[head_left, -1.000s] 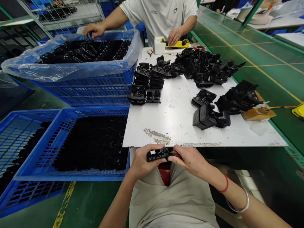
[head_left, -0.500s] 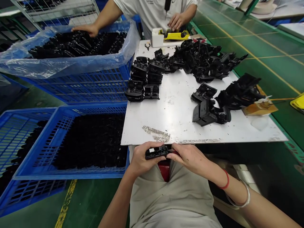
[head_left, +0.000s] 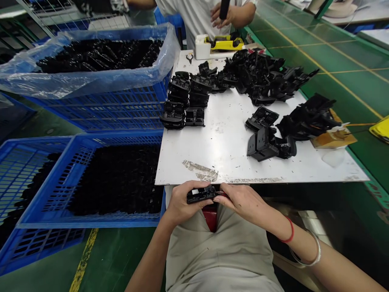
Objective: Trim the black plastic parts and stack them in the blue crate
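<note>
My left hand [head_left: 181, 202] grips a small black plastic part [head_left: 197, 196] with a white patch on top, just below the table's front edge. Its thumb lies along the far side and its fingers along the near side. From the right, my right hand [head_left: 240, 198] is closed around a red-handled tool [head_left: 224, 194], whose thin tip meets the right end of the part. Most of that tool is hidden in my fingers, so its exact kind does not show. Both hands are close together above my lap.
Black plastic parts [head_left: 258, 75] lie heaped on the white table [head_left: 219, 142], others in rows at left [head_left: 182, 97]. Blue crates [head_left: 100, 221] of black pieces stand left. Across the table, a co-worker's hand [head_left: 223, 16] is near a dark tool above a yellow fixture [head_left: 226, 44].
My hands and the black part stay almost still. The co-worker's one arm has left the lined crate, with a dark blurred piece now above it; the other hand has risen to the hanging tool.
</note>
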### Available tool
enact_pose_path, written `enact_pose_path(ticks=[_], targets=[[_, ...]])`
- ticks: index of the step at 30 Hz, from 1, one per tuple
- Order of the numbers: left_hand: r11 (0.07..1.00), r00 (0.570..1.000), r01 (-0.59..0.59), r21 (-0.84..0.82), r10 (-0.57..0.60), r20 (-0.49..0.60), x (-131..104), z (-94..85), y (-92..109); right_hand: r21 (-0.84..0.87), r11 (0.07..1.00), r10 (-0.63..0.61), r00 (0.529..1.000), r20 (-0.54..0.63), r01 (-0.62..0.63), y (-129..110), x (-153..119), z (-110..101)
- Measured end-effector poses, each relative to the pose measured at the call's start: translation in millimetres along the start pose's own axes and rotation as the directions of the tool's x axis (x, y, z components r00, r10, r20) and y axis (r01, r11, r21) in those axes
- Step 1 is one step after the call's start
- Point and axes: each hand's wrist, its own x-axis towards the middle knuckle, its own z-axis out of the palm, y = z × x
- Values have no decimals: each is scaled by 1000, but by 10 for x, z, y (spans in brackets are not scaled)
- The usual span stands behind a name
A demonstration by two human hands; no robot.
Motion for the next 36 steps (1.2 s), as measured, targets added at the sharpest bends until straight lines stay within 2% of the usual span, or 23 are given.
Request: enact_pose_path(ticks=[10,14,21,36], targets=[[996,997,-80,27,81,-19,11,2,-8,-92,994,-54,998,-28,51,14,16,60],[995,995,-94,38,95,-19,18,-1,-14,-85,994,-68,997,-21,66,25,21,77],[982,982,-184,35,185,-36,22,3,-58,-73,994,-79,997,-22,77,18,14,68],[965,966,-253,66,255,-25,25,6,-101,-155,985,-79,996,-40,72,22,8,87]])
